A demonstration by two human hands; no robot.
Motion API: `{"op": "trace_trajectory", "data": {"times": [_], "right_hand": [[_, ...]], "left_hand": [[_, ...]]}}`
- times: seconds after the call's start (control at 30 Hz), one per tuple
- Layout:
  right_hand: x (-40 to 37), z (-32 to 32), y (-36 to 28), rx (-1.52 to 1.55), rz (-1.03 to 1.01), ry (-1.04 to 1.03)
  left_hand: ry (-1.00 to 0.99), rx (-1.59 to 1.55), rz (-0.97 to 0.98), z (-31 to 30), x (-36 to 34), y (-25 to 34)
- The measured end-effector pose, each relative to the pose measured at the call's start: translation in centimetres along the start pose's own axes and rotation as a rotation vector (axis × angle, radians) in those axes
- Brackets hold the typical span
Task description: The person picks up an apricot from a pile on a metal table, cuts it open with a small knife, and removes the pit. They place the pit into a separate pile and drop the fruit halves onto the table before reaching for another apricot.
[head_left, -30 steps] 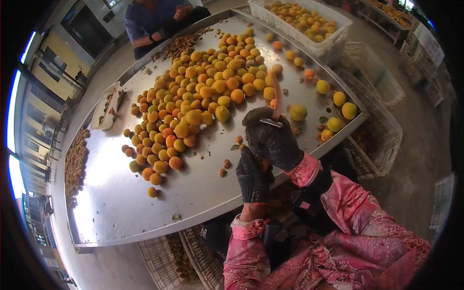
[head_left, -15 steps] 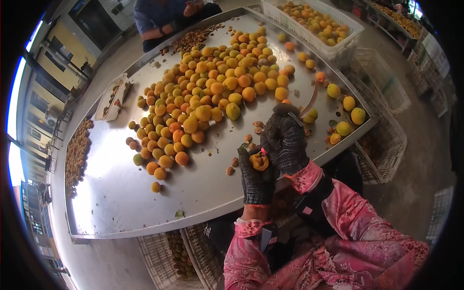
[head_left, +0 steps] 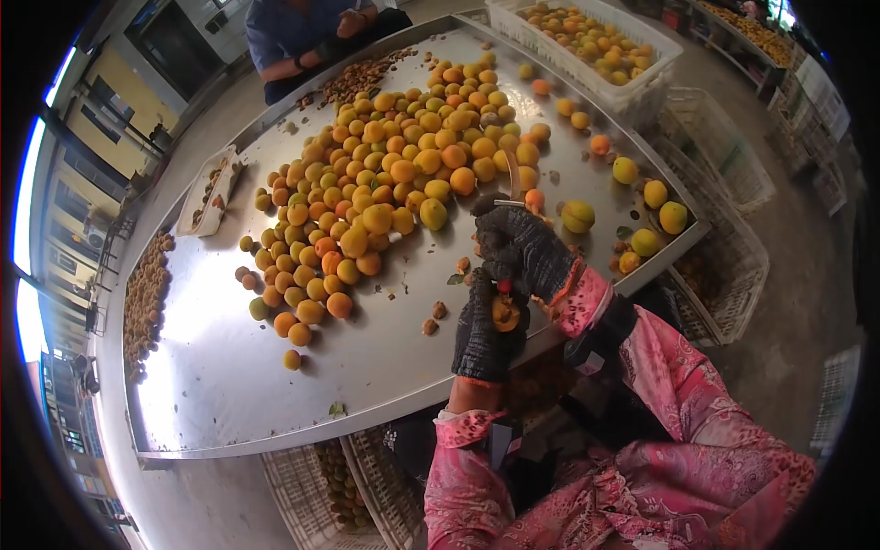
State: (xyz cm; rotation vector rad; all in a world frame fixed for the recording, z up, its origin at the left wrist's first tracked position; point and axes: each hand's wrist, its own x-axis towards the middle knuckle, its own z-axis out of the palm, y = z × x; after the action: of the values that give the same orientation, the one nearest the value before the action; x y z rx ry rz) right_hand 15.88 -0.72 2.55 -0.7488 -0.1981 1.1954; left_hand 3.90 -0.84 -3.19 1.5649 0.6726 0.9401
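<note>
My left hand [head_left: 482, 332], in a dark knit glove, is closed round a cut-open apricot [head_left: 505, 313]. Its orange flesh shows at the palm. Just above, my right hand [head_left: 524, 249], gloved alike, is wrapped round a knife, its curved blade [head_left: 511, 172] pointing away from me over the table. A small red spot shows between the two hands, where the right fingers meet the apricot. Left of my hands, a few brown pits [head_left: 429, 326] lie on the metal. Whole apricots [head_left: 403, 170] are heaped farther out, and a larger yellow-green one [head_left: 577, 216] sits right of my right hand.
The metal table [head_left: 220, 367] has a raised rim. Pits [head_left: 147, 302] line its left edge, near a small white tray [head_left: 209, 197]. A full white crate [head_left: 632, 92] stands at the far right. Opposite is another person [head_left: 298, 41]. More crates [head_left: 321, 490] sit below the near edge.
My right hand has turned, swinging the knife blade left and away from me. It has shifted slightly left, over the apricot in my left hand. The other person's hand has also moved a little.
</note>
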Motion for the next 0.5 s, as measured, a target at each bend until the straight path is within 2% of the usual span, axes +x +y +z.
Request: {"op": "trace_trajectory", "data": {"times": [0.07,0.1,0.13,0.17,0.2,0.23,0.27,0.3,0.37,0.43,0.47,0.5], "right_hand": [[1.1,-1.3,0.5,0.083,0.108,-0.152],[1.1,-1.4,0.7,0.084,0.109,-0.152],[1.0,-1.4,1.0,-0.341,-0.220,-0.157],[0.9,-1.3,1.4,-0.764,-0.551,-0.154],[0.4,-0.8,1.7,-0.762,-0.550,-0.154],[-0.6,0.1,2.0,-0.832,-0.661,-0.095],[-1.5,0.9,2.2,-0.900,-0.771,-0.032],[-2.2,1.4,2.6,-0.900,-0.770,-0.032],[-3.6,2.4,3.3,-0.613,-0.747,-0.029],[-5.3,3.1,3.4,-0.698,-0.746,-0.004],[-5.5,3.0,3.6,-0.902,-0.953,-0.066],[-5.8,2.9,3.9,-1.106,-1.161,-0.132]], "left_hand": [[-0.016,-0.038,-0.033,-0.3,0.0,-0.2],[-0.019,-0.203,-0.203,-0.9,0.1,-2.4],[-0.022,-0.369,-0.373,-1.2,0.3,-2.7],[-0.022,-0.367,-0.374,-1.2,0.4,-2.9],[0.090,-0.754,-0.524,-0.9,0.8,-1.4],[0.208,-1.145,-0.665,-0.7,1.0,0.0],[0.209,-1.145,-0.664,-0.6,1.0,1.2],[0.181,-1.137,-0.658,-0.7,0.8,2.4],[0.154,-1.132,-0.647,-0.8,0.7,2.7],[0.233,-0.945,-0.542,-0.9,0.4,1.5],[0.231,-0.948,-0.539,-1.1,0.1,-0.3],[0.184,-0.937,-0.421,-1.5,-0.2,-2.8]]}}
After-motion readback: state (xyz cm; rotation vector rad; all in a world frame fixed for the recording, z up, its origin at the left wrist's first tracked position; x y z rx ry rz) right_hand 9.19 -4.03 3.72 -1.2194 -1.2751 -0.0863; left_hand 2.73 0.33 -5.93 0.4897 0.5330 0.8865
